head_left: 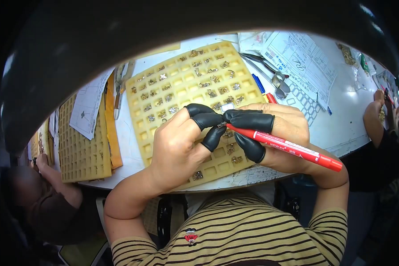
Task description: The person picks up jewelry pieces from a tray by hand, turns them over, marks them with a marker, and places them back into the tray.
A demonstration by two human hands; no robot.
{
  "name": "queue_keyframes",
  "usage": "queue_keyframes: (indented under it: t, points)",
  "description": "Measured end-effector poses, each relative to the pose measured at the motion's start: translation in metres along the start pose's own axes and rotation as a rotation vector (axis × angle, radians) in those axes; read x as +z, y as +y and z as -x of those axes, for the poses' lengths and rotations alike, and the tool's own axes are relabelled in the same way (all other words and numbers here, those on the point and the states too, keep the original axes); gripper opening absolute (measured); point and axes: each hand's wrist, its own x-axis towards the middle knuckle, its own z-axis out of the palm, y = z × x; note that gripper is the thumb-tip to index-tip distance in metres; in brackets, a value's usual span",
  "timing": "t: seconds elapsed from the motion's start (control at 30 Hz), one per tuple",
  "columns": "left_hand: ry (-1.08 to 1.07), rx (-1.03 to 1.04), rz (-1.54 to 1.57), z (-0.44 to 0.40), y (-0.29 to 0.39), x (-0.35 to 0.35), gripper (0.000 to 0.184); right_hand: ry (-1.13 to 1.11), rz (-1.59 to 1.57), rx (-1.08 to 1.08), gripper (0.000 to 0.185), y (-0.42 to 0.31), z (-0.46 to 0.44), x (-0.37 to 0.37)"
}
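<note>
Black finger cots cover several fingertips of both my hands. My left hand (177, 139) is closed in a pinch on a small metal jewelry piece (222, 125), mostly hidden by the fingertips. My right hand (281, 131) grips a red marker pen (292, 148), its tip end pointing left toward the piece; the fingertips of both hands meet there. Whether the tip touches the piece, I cannot tell. Below the hands lies a yellow compartment tray (131, 108), with small gold and silver-coloured jewelry pieces (215, 79) in many of its pockets.
At the left are a second yellow tray (71, 155) and a paper sheet (86, 106). Tweezers (117, 104), a blue pen (258, 83) and printed papers (297, 62) surround the main tray. Other people sit left and right; one person's arm (374, 117) rests at the table's right.
</note>
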Motion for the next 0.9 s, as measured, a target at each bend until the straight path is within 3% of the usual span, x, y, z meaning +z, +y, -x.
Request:
queue_keyframes:
  t: [0.2,0.27,0.4,0.57,0.77,0.9]
  points:
    - [-0.003,-0.041,0.061,0.0,0.001,-0.002,0.023,-0.007,0.017,0.027,0.024,-0.002,0.001,-0.003]
    - [-0.016,-0.104,0.074,0.0,0.003,-0.003,0.022,-0.076,0.052,0.14,0.025,-0.001,0.002,-0.008]
    - [-0.031,-0.16,0.108,0.001,0.005,-0.004,0.021,-0.028,0.063,0.056,0.035,0.009,0.003,0.002]
    - [-0.036,-0.188,0.165,0.002,0.004,0.0,0.021,-0.118,0.096,0.097,0.03,0.004,0.005,0.001]
    - [-0.05,-0.196,0.2,0.002,0.003,-0.002,0.023,0.002,0.008,0.079,0.03,0.003,-0.004,-0.003]
    - [-0.062,-0.211,0.306,0.002,0.002,-0.002,0.022,0.073,-0.008,0.208,0.035,0.0,0.003,0.003]
